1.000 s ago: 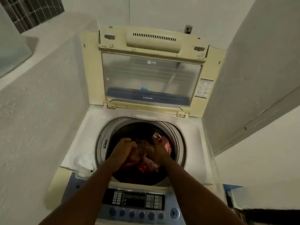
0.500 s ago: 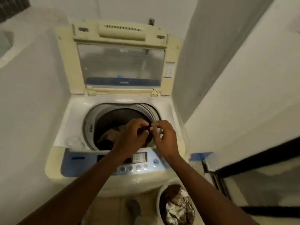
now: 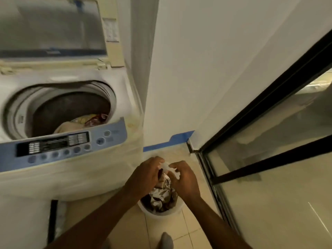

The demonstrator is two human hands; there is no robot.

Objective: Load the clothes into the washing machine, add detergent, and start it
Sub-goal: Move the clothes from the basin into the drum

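Note:
The top-loading washing machine [image 3: 75,169] stands at the left with its lid [image 3: 53,27] raised. Yellow and red clothes [image 3: 84,121] lie inside the drum. On the floor to its right sits a white bucket [image 3: 161,213] holding a patterned brown-and-white garment [image 3: 162,193]. My left hand [image 3: 143,175] and my right hand [image 3: 185,178] are above the bucket, both gripping the top of that garment, whose white edge shows between my fingers.
The blue control panel [image 3: 59,144] with buttons faces me. A white wall [image 3: 197,69] rises right of the machine, with blue tape [image 3: 168,142] at its base. A black-framed glass sliding door [image 3: 269,159] fills the right. The floor is tiled; a grey-socked foot [image 3: 166,239] is below the bucket.
My hands left the drum, came back over the control panel, and dropped right to the bucket, where they took hold of the patterned garment. The view swung right and down.

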